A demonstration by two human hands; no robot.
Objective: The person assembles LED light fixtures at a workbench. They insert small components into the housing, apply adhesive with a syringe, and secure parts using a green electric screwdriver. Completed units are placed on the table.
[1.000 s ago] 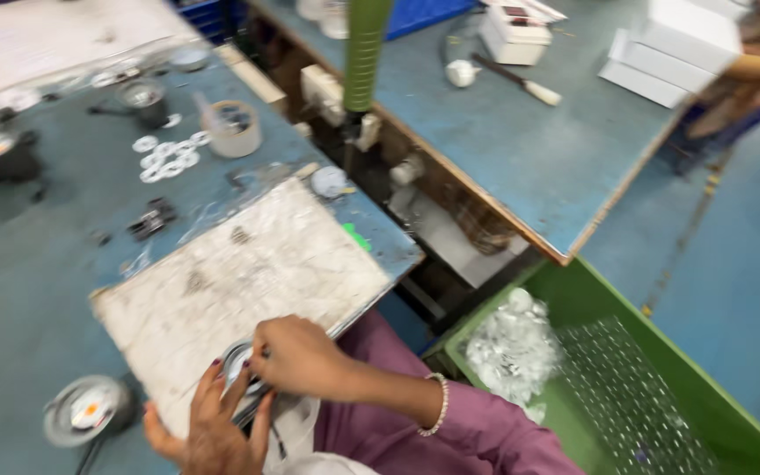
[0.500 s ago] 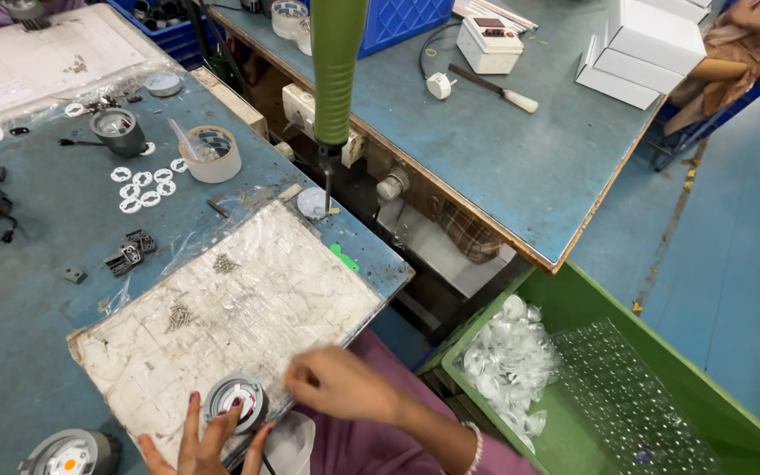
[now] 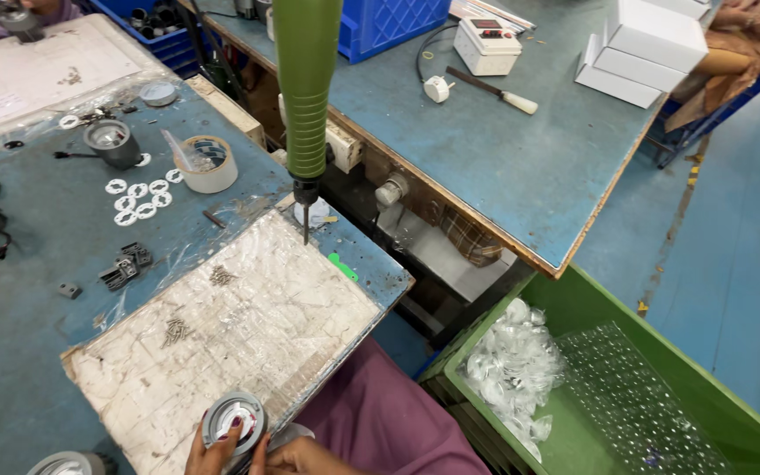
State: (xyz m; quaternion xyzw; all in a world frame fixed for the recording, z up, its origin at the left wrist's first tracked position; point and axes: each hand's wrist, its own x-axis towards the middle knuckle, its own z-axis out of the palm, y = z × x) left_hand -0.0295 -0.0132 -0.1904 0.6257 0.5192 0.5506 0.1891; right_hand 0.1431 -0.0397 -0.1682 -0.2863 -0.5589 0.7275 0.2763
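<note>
Both my hands (image 3: 261, 453) pinch the round lamp housing (image 3: 233, 420) at the bench (image 3: 19, 352) edge; grip looks partial, it could slip off.

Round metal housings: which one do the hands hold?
The housing at the board's near edge, white ring facing up, both hands on it. The others stand untouched on the blue table.

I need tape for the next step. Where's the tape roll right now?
In the head view, the tape roll lies flat on the blue table, upper left, between the white rings and the hanging green screwdriver.
</note>
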